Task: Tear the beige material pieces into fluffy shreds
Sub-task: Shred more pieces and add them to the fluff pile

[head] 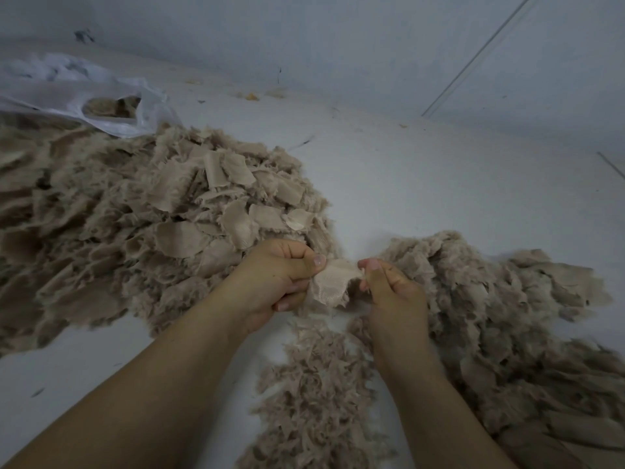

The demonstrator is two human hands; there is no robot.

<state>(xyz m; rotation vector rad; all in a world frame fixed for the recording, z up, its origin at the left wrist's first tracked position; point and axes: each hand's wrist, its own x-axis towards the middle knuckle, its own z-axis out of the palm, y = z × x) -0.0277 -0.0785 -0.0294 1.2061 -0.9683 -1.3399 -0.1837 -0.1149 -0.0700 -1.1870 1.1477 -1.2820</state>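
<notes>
I hold one beige woven piece [333, 280] between my two hands, just above the white tabletop [422, 184]. My left hand [280, 275] pinches its left edge, thumb on top and the other fingers curled underneath; my right hand [389, 286] pinches the right edge with thumb and forefinger, the rest of the fingers folded in. The piece hangs between them with a frayed lower edge, and its fine ribbed weave shows plainly.

To my left lies the big heap of untorn pieces [162, 211] — flat beige scraps with ragged edges, stacked loosely and spreading off the left side of the view. To my right sits a pile of fluffy shreds [500, 316], softer and more tangled, touching my right wrist. A smaller drift of shreds [318, 394] lies on the tabletop between my forearms, directly under the piece I hold.

Behind the big heap, at the far left, a white plastic bag [67, 86] lies open on its side, with more beige material visible in its mouth. A few small yellowish crumbs [252, 95] are scattered near the far wall [338, 35]. I can read no writing or label anywhere — neither on the bag nor on the material.
</notes>
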